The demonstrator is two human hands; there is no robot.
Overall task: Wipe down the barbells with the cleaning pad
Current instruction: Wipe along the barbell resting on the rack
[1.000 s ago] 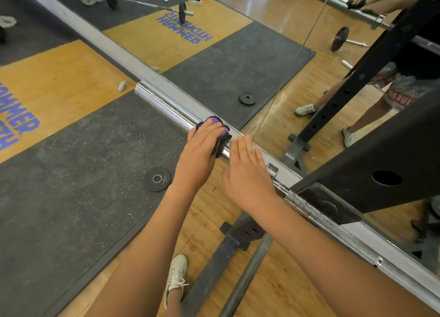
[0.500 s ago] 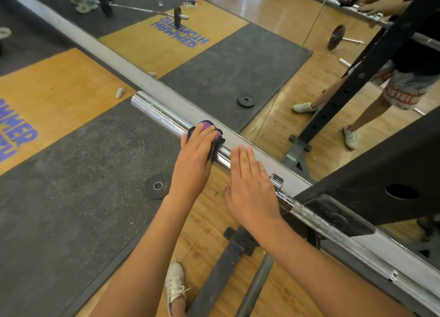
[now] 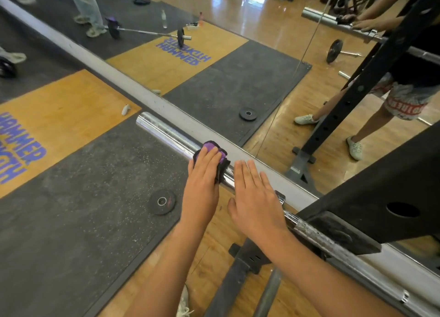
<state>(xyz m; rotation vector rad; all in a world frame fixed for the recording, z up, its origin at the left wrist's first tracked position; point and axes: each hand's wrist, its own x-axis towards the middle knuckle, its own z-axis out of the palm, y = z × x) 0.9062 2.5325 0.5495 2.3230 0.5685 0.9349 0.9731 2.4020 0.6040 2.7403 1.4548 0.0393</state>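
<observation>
Right now the left hand (image 3: 204,183) lies on top of a crumpled purple-and-black cleaning pad (image 3: 221,154), pressing it down onto the polished chrome sleeve of a barbell (image 3: 166,133). Its fingers (image 3: 210,158) lie close together and nearly straight over the pad, not clenched; the thumb is hidden. The pad sits about midway along the sleeve, draped over the top, with a dark fold hanging down on the side nearer the right hand.

Just beside it, the right hand (image 3: 256,198) rests flat on the same sleeve with fingers (image 3: 248,173) straight and released, grasping nothing. A narrow strip of bare chrome shows between the two hands.

The barbell runs diagonally from upper left to lower right, and its rough knurled shaft (image 3: 316,239) passes under a black steel rack (image 3: 392,185). Behind the bar stands a large wall mirror (image 3: 238,59).

Below, a small black weight plate (image 3: 162,201) lies on a speckled grey rubber floor mat (image 3: 78,185), and a white shoe (image 3: 183,303) shows at the bottom edge on the wooden floor (image 3: 214,245).
</observation>
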